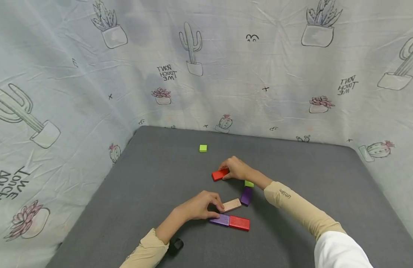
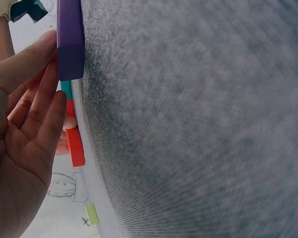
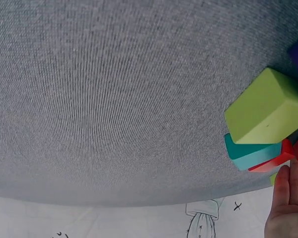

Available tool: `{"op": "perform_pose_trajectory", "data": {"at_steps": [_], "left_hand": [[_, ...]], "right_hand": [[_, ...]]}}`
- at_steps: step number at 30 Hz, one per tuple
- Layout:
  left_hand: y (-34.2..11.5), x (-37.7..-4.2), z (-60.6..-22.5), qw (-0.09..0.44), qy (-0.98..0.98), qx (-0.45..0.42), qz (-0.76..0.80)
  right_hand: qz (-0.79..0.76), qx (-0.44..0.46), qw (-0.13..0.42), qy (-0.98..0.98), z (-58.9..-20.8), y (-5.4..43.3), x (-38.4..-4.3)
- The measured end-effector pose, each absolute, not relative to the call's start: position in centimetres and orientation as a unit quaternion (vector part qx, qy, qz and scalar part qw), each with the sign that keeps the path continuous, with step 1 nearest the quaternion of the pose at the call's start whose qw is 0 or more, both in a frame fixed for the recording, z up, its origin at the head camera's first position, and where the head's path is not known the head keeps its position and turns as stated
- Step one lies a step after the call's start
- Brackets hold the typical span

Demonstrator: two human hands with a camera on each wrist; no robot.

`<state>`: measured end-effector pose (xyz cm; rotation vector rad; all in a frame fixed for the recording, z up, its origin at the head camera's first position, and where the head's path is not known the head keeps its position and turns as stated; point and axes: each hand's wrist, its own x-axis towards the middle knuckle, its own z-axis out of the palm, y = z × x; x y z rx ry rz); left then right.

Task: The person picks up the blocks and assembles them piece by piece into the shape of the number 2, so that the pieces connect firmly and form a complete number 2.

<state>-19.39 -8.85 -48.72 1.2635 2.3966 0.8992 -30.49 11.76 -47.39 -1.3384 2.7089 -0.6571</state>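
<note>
My right hand (image 1: 235, 168) pinches a red block (image 1: 219, 175) between thumb and fingers, low over the grey table. In the right wrist view, a green block (image 3: 260, 109), a teal block (image 3: 253, 154) and another red block (image 3: 272, 161) lie near it. My left hand (image 1: 201, 206) rests its thumb on a purple block (image 1: 220, 220), with its other fingers loosely extended. Its index fingertip is right at the end of a plain wooden block (image 1: 232, 205). A red block (image 1: 239, 223) lies end to end with the purple one.
A darker purple block (image 1: 246, 196) lies under the right forearm, touching a green block (image 1: 249, 184). Farther back stands a small green block (image 1: 203, 148). Beside the left sleeve is a small black object (image 1: 178, 244). A cactus-print curtain (image 1: 226, 67) borders the grey table (image 1: 166, 160).
</note>
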Motion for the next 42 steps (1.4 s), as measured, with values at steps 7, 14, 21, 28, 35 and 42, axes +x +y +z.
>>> {"op": "perform_pose_trajectory", "data": {"at_steps": [7,14,21,28,35,42], "left_hand": [[-8.8,-19.4,-48.7,0.146,0.831,0.438,0.312],[-8.8,-19.4,-48.6,0.154,0.832,0.432,0.313],[-8.8,-19.5,-48.8,0.158,0.835,0.426,0.309],[-8.7,-19.4,-48.9,0.159,0.835,0.425,0.311],[-8.8,-19.4,-48.9,0.160,0.836,0.426,0.308],[-8.8,-19.4,-48.8,0.161,0.837,0.423,0.307]], "right_hand": [[-0.221,-0.452,0.028,0.864,-47.3,12.1,-30.5],[-0.230,-0.462,0.056,0.855,-47.4,12.9,-30.7],[-0.240,-0.471,0.057,0.847,-47.3,13.5,-30.7],[-0.230,-0.473,0.053,0.849,-47.6,13.7,-31.0],[-0.234,-0.456,0.032,0.858,-47.8,13.8,-31.0],[-0.233,-0.442,0.024,0.866,-47.9,13.7,-31.0]]}}
